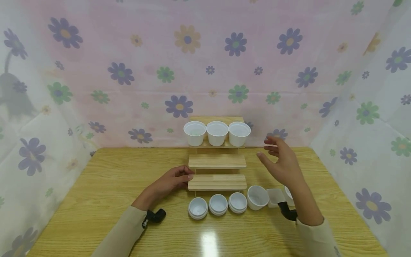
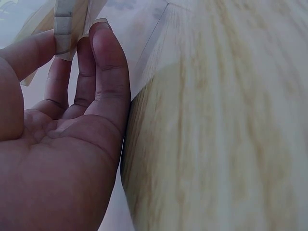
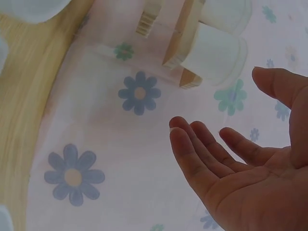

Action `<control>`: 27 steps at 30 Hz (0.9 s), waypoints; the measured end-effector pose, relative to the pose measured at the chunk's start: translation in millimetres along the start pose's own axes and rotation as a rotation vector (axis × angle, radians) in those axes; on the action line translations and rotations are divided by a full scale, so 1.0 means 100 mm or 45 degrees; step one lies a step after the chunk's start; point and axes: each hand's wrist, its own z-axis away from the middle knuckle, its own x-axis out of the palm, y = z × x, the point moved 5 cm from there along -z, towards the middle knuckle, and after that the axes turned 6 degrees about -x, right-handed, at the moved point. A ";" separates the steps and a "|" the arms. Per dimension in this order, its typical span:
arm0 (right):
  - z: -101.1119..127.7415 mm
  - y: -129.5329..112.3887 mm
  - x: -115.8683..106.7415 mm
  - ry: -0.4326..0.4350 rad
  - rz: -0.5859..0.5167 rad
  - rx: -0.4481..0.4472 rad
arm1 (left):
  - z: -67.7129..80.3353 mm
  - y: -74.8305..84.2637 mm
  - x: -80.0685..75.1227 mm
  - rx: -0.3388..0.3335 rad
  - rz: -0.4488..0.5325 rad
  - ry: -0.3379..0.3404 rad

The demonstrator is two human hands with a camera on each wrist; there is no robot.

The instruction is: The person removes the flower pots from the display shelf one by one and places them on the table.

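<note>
While braced against the wooden step rack (image 1: 217,161), left hand (image 1: 170,182) at the left end of its lowest step (image 1: 217,182), thumb over the top edge and fingers (image 2: 103,67) curled lightly round the end of the board, pinching it; same grip seen close in the left wrist view, the pale edge of the board (image 2: 65,29) caught between thumb and fingers. Right hand (image 1: 282,164) raised in the air just right of the rack, level with its middle step (image 1: 217,160), palm turned toward the rack, fingers (image 3: 202,149) spread and only slightly bent, holding nothing and touching nothing.

On the rack's top step, 3 white cups (image 1: 217,133) upright in a row, rims touching or nearly so; nearest to the right hand, the rightmost cup (image 1: 239,134), still apart from the fingertips. In the right wrist view, that cup (image 3: 211,53) visible beyond the open fingers.

In front of the rack, on the wooden table (image 1: 96,200), 3 round white lids (image 1: 218,204) in a row, just beside one another. Right of the lids, 1 more white cup (image 1: 257,197) tipped toward the camera, then a small square white container (image 1: 275,197), then another white piece (image 1: 288,194) mostly hidden behind the right wrist; kind not clear.

Black wrist cameras (image 1: 156,216) strapped at both beige sleeves (image 1: 122,232). Behind and to both sides of the rack, a flowered cloth backdrop (image 1: 128,53).
</note>
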 end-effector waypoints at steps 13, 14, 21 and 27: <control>-0.16 -0.09 0.12 0.005 -0.062 0.011 | 0.00 0.01 0.00 0.002 -0.015 0.003; -0.17 -0.10 0.13 0.006 -0.067 0.014 | 0.00 0.01 0.00 0.002 -0.017 0.003; -0.25 -0.14 0.17 0.010 -0.126 0.018 | 0.00 0.00 0.00 -0.001 -0.017 0.005; -0.29 -0.14 0.22 0.007 -0.168 0.042 | -0.01 0.00 -0.01 -0.004 -0.029 0.011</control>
